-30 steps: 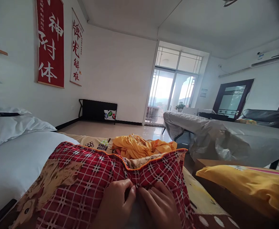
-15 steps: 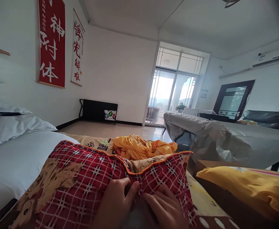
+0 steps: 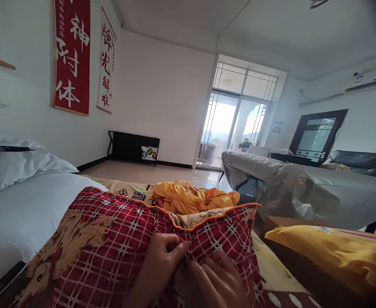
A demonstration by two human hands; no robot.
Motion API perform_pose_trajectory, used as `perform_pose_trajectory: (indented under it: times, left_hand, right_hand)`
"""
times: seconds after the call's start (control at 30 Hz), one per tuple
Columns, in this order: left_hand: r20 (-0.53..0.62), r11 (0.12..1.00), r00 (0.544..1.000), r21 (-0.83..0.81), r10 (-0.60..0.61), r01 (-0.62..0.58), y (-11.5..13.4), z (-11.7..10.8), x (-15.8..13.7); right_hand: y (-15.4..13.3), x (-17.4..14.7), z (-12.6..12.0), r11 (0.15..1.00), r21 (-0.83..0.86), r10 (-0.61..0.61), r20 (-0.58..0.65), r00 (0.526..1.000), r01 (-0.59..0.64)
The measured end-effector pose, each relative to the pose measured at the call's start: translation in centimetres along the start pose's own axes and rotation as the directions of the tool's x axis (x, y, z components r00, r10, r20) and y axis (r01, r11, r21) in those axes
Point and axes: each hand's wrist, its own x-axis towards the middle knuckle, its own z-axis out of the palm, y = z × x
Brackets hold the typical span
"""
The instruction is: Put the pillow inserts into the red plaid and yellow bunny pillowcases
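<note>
A red plaid pillow cover (image 3: 126, 239) with orange piping and a brown animal print lies before me. Its far edge dips in the middle, where the fabric is gathered. My left hand (image 3: 166, 261) is closed, thumb and forefinger pinching the cloth just below that dip. Close to its right, my right hand (image 3: 218, 276) is also closed on the fabric, fingers curled and tips touching the cloth. What lies between the two sets of fingertips is too small to make out. Crumpled yellow fabric (image 3: 181, 196) sits beyond the cover on a patterned cloth (image 3: 117, 188).
White pillows (image 3: 30, 171) are stacked at the left on a white surface. At the right, a yellow pillow (image 3: 332, 252) rests on a cardboard box (image 3: 290, 261). A plastic-covered table (image 3: 271, 179) stands farther back, near a glass door (image 3: 229, 124). A black folded table (image 3: 126, 147) leans by the wall.
My left hand has shifted slightly, with its thumb now closer against its forefinger. Both hands stay on the plaid fabric. The whole view has tilted and shifted a little.
</note>
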Motion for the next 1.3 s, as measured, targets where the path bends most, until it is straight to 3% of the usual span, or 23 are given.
perform_pose_trajectory:
  times: [0.1,0.2,0.33,0.43,0.5,0.6,0.77,0.87,1.07,1.3]
  left_hand:
    - [-0.046,0.999,0.999,-0.024,-0.027,0.026,0.0,0.2,0.3]
    - [-0.022,0.999,0.999,-0.023,-0.027,0.026,0.0,0.3,0.6]
    - [0.008,0.977,0.999,0.209,0.045,-0.046,0.1,0.6,0.5]
    - [-0.039,0.910,0.987,0.393,0.159,-0.131,0.2,0.6,-0.3]
    - [-0.076,0.866,0.950,0.439,0.303,-0.241,0.4,0.6,-1.0]
    - [0.000,0.799,0.905,0.470,0.426,-0.376,1.0,0.4,-1.6]
    - [0.144,0.809,0.967,0.529,0.211,-0.256,1.9,-0.1,-1.7]
    - [0.180,0.819,0.973,0.530,0.145,-0.220,1.8,-0.3,-1.6]
    - [0.227,0.829,0.950,0.471,0.216,-0.301,1.0,-0.2,-1.3]
    - [0.057,0.901,0.966,0.348,0.254,-0.258,1.1,0.4,-0.8]
  right_hand:
    - [0.0,0.0,0.4,0.999,-0.029,-0.016,-0.001,1.000,0.016]
    - [0.2,0.0,0.3,1.000,-0.017,-0.010,0.037,0.999,0.010]
    - [1.0,0.3,-0.5,0.998,0.062,0.003,0.063,0.998,-0.007]
    - [1.5,0.5,-1.1,0.991,0.114,0.059,0.052,0.997,-0.064]
    - [1.6,0.6,-1.2,0.991,0.118,0.065,0.029,0.997,-0.068]
    - [1.4,0.8,-1.3,0.996,0.088,0.006,0.002,1.000,-0.006]
    - [0.9,0.5,-1.4,0.996,0.009,-0.091,0.023,0.996,0.091]
    - [0.7,0.1,-1.4,0.995,-0.010,-0.101,0.066,0.993,0.102]
    - [0.4,-0.8,-1.1,0.995,-0.027,-0.091,0.112,0.989,0.095]
    - [0.9,-1.2,-1.0,0.988,-0.012,-0.148,0.156,0.977,0.152]
